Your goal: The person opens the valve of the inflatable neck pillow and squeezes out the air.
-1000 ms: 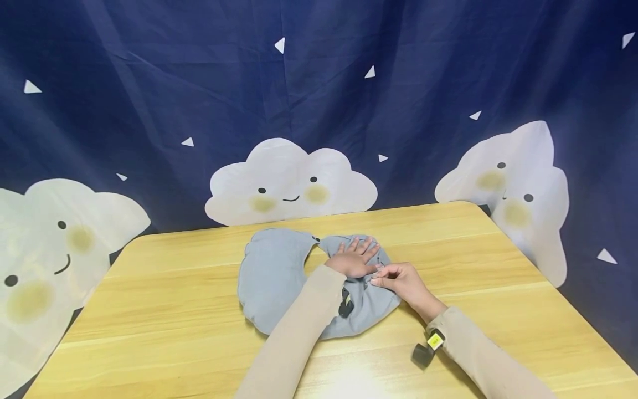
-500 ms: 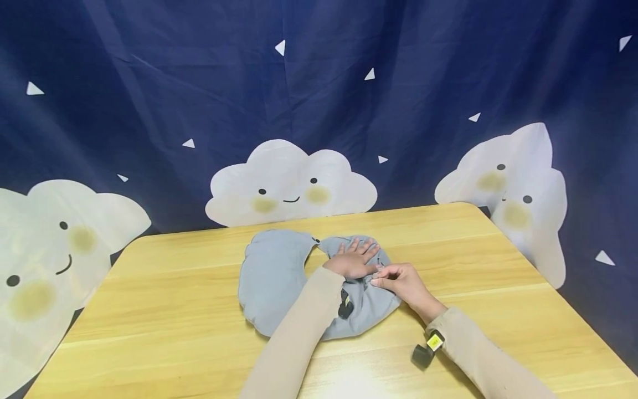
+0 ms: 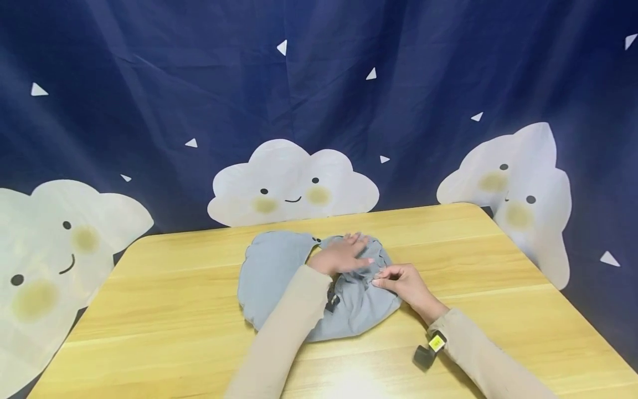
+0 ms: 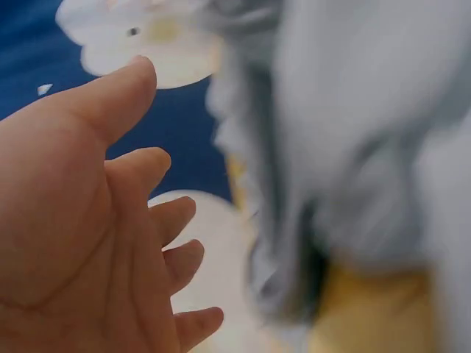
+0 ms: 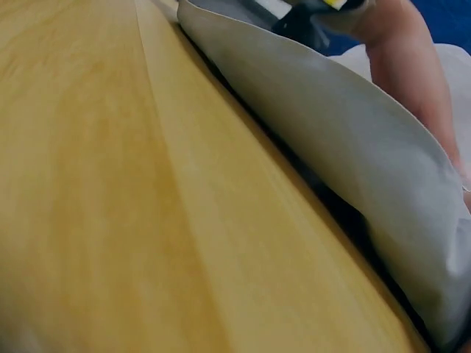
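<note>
A grey U-shaped neck pillow (image 3: 271, 271) lies on the table, flat and smooth on its left lobe, rumpled on its right. Small dark snaps (image 3: 317, 240) show at its far opening. My left hand (image 3: 343, 256) hovers just over the right lobe with fingers spread; the left wrist view shows its bare palm, apart from the blurred grey fabric (image 4: 353, 125). Thumb and forefinger of my right hand (image 3: 407, 285) pinch the pillow's right edge. In the right wrist view the pillow's near side (image 5: 346, 132) stands along the tabletop, while the right hand is mostly out of frame.
The wooden table (image 3: 164, 310) extends to both sides and ends at a dark blue curtain (image 3: 324, 100) with white clouds. A black wrist camera (image 3: 425, 356) hangs at the right sleeve, close over the table.
My left hand has lifted off the right lobe, where it was pressing flat, and shifted slightly left. The right hand keeps its pinch in nearly the same place.
</note>
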Available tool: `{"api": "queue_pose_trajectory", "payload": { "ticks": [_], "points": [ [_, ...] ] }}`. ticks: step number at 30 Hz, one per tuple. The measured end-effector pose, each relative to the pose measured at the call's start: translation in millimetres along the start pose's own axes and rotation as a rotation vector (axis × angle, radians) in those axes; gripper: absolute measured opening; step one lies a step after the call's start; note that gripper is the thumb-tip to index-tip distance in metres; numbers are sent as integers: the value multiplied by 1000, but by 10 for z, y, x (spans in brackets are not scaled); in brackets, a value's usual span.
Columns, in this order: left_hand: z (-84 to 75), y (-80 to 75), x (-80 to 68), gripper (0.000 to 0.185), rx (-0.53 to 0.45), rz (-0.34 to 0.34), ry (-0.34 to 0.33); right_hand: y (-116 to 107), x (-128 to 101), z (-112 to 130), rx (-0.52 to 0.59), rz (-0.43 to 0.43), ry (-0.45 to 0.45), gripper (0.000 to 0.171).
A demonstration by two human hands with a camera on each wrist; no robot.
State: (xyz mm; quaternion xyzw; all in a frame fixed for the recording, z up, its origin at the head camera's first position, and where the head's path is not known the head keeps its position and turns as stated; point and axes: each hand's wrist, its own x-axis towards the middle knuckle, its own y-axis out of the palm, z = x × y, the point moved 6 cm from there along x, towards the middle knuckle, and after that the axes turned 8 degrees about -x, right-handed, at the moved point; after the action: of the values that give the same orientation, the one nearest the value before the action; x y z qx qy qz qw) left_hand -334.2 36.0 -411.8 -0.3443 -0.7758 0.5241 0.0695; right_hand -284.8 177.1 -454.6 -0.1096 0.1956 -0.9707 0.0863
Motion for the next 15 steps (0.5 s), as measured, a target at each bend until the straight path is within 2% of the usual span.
{"api": "queue_pose_trajectory", "payload": {
  "ticks": [3,9,15],
  "points": [
    [41,-180,-151,70,4,-56,8,-14,-7,2,4,-10,-3,10],
    [183,-512,-576,71,17,-138,20,-11,-6,11,28,-17,6,13],
    [443,-704,-944,70,-16,-219,64,9,-1,15,64,-26,-2,14]
  ]
}}
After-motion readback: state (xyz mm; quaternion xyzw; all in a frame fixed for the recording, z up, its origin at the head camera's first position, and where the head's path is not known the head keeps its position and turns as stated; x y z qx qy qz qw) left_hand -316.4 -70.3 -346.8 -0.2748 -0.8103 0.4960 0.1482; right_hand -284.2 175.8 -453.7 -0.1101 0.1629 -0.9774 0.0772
